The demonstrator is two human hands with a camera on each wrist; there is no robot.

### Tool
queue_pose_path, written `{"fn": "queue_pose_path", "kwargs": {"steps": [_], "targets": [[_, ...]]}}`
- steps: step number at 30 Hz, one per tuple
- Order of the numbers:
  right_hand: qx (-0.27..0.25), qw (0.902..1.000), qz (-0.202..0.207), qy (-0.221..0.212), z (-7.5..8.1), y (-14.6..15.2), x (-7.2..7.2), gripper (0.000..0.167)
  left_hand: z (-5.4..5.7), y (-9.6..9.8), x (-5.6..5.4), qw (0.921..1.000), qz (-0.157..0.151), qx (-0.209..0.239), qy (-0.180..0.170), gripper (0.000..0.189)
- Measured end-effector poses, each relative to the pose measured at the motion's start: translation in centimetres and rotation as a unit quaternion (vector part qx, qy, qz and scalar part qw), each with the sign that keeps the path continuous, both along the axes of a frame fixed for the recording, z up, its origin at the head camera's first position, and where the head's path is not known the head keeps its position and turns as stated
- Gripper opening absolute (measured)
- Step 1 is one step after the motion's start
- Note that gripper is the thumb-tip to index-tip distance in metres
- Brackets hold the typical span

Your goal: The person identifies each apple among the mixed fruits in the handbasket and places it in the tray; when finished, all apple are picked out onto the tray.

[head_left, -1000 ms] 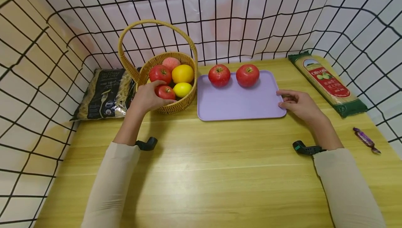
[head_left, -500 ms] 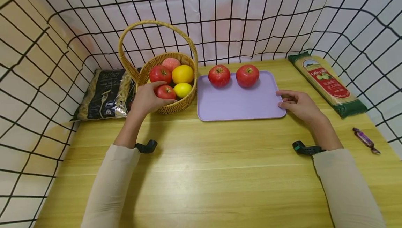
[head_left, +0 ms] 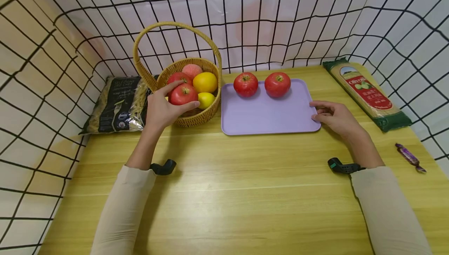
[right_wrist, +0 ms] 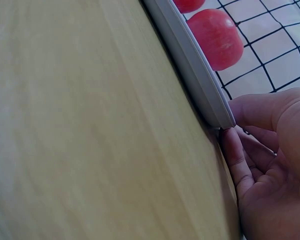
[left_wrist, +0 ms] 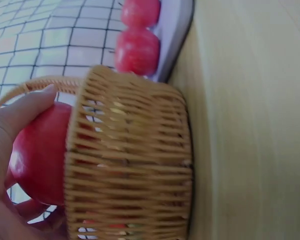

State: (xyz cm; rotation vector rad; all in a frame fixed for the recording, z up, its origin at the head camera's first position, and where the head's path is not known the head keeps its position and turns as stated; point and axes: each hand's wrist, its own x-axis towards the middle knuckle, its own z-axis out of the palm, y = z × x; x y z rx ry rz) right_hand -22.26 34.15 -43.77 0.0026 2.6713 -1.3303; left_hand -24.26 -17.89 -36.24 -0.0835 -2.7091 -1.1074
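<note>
My left hand (head_left: 159, 110) grips a red apple (head_left: 184, 94) between thumb and fingers at the near left side of a wicker basket (head_left: 197, 120). In the left wrist view that apple (left_wrist: 42, 155) bulges above the basket's rim. Inside the basket lie another red apple (head_left: 175, 77), partly hidden, a pinkish round fruit (head_left: 191, 70), an orange-yellow fruit (head_left: 205, 82) and a lemon (head_left: 206, 100). My right hand (head_left: 336, 119) pinches the right edge of a lilac tray (head_left: 266, 116); the right wrist view shows fingers on both sides of its rim (right_wrist: 222, 117).
Two red apples (head_left: 246, 84) sit at the tray's back edge. A black pasta bag (head_left: 117, 103) lies left of the basket. On the right are an Olivoila spaghetti pack (head_left: 366, 91) and a purple wrapped candy (head_left: 409, 156). Black wire grid (head_left: 259, 25) encloses the table. The basket's handle arches high.
My left hand has raised the apple from among the other fruit, and it now covers part of the apple behind. My right hand and the tray have stayed put.
</note>
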Motion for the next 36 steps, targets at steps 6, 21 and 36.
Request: {"fn": "queue_pose_path", "kwargs": {"steps": [6,21,36], "targets": [[0.005,1.0,-0.003,-0.003,0.0,0.0,0.0,0.051,1.0,1.7,0.8,0.998,-0.015,0.062,0.005,0.082],[0.012,0.9999,-0.003,-0.01,0.1,0.0,0.0,0.052,1.4,8.0,1.4,0.9853,-0.105,0.135,0.003,0.072],[0.014,0.9999,-0.001,-0.009,0.0,-0.1,-0.1,0.052,-2.4,12.9,0.6,0.973,-0.17,0.146,-0.057,0.074]]}}
